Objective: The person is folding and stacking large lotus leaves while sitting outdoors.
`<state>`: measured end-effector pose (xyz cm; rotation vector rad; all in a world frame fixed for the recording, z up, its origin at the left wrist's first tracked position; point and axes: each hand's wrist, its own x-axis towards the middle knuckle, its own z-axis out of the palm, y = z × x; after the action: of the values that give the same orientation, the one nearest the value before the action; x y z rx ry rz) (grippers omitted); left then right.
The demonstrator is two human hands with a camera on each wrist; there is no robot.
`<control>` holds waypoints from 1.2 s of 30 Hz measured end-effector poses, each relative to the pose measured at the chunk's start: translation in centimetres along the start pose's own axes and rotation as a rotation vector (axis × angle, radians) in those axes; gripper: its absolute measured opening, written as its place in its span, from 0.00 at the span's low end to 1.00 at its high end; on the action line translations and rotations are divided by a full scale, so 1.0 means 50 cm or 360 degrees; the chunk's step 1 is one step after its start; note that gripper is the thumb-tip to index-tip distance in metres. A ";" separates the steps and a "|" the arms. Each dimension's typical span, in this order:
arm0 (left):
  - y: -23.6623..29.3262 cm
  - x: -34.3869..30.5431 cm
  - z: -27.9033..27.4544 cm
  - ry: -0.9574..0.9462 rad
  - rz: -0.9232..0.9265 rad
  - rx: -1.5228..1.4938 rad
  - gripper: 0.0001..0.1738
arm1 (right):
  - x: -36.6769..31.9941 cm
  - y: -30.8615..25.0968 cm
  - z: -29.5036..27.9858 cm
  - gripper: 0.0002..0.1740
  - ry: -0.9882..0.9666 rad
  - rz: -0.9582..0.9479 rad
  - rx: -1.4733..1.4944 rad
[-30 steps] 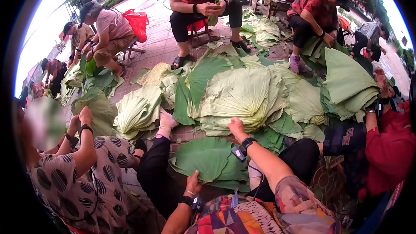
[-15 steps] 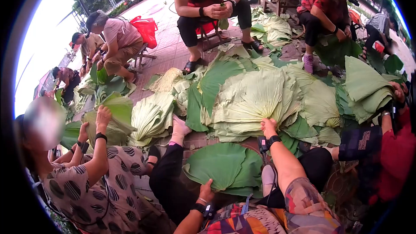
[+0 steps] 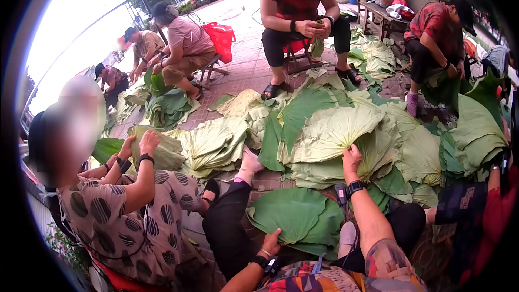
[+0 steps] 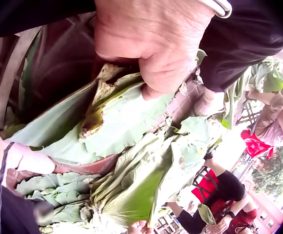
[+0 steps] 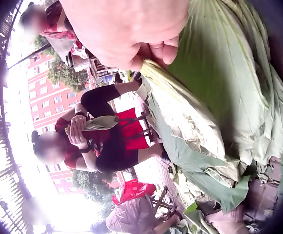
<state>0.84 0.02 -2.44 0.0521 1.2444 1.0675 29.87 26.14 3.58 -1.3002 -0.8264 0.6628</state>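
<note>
My right hand [image 3: 352, 161] pinches the edge of a pale dried lotus leaf [image 3: 335, 130] by its stem end. That edge is raised off the big pile of pale leaves [image 3: 386, 154], showing a shaded gap beneath. In the right wrist view, the thumb and fingers of the hand [image 5: 131, 34] close on the leaf's yellowish edge. Between my legs lies a small stack of green lotus leaves [image 3: 292, 213]. My left hand [image 3: 271, 243] grips its near edge, thumb on top; the left wrist view shows the torn brown stem part [image 4: 95, 109] beside this hand.
A person in a spotted shirt [image 3: 116, 211] sits close at my left, handling leaves. Another in red [image 3: 300, 5] sits across the pile. More leaf heaps [image 3: 211, 143] lie on the brick paving. A wooden bench [image 3: 378, 13] stands at the back right.
My right hand has come to the pile's near edge, taken hold of the top pale leaf and raised that edge. The left hand stays on the green leaves. The head view has swung left.
</note>
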 end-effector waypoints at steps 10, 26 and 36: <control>0.004 0.001 0.006 -0.0042 0.0005 -0.0024 0.22 | -0.243 -0.162 0.090 0.11 -0.1444 -0.1157 -0.0976; -0.006 0.036 -0.008 -0.0116 0.0010 -0.0129 0.30 | -0.436 -0.070 0.063 0.17 -0.2912 -0.0877 -0.0900; 0.007 0.013 0.005 0.0126 -0.0014 0.0086 0.28 | -0.515 -0.059 0.051 0.07 -0.2544 -0.1248 -0.1058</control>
<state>0.78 0.81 -2.63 0.0460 1.3435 1.0366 13.27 6.10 2.77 -0.6051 -2.8471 0.7112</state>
